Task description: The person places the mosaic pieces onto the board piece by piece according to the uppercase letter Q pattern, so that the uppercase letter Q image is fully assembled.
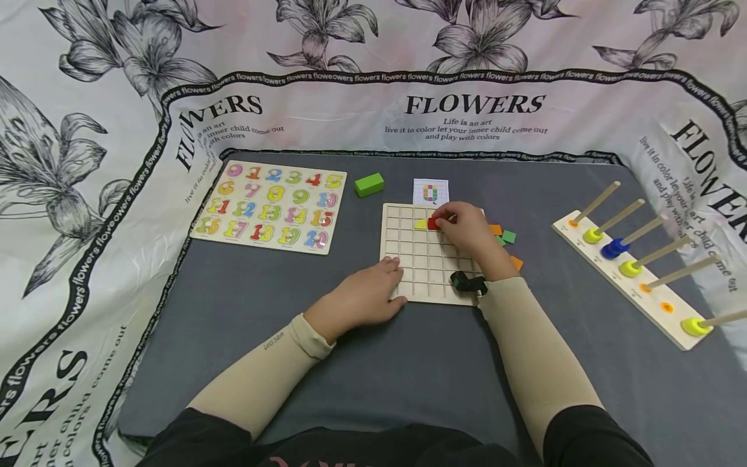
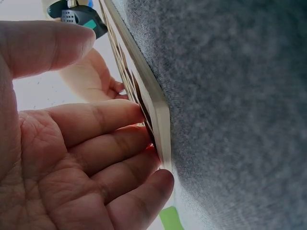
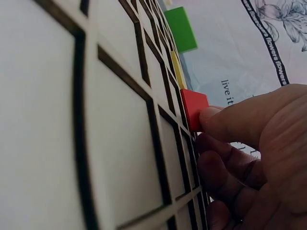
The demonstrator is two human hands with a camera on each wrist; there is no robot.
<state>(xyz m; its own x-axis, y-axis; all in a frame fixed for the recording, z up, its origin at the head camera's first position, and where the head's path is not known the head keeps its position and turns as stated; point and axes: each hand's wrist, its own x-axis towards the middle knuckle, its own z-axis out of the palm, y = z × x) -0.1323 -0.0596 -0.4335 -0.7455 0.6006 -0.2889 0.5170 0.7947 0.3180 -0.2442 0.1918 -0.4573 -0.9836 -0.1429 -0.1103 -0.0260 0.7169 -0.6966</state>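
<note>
My right hand (image 1: 469, 230) pinches a small red tile (image 3: 194, 108) between thumb and fingers, at the top row of a wooden grid board (image 1: 408, 259). In the right wrist view the tile is tipped at the grid, with the thumb on its face. Right beside it on the left lies a yellow tile (image 1: 420, 224) in the board. My left hand (image 1: 364, 295) rests at the board's left edge, fingers extended and their tips touching the rim in the left wrist view. A card (image 1: 420, 186) with a coloured pattern lies just behind the board.
Orange and green tiles (image 1: 509, 237) lie right of the board, partly behind my right forearm. A green block (image 1: 369, 185) is at the back. Left stands a number puzzle board (image 1: 265, 244); right, a peg stand (image 1: 653, 297) with upright sticks and coloured rings.
</note>
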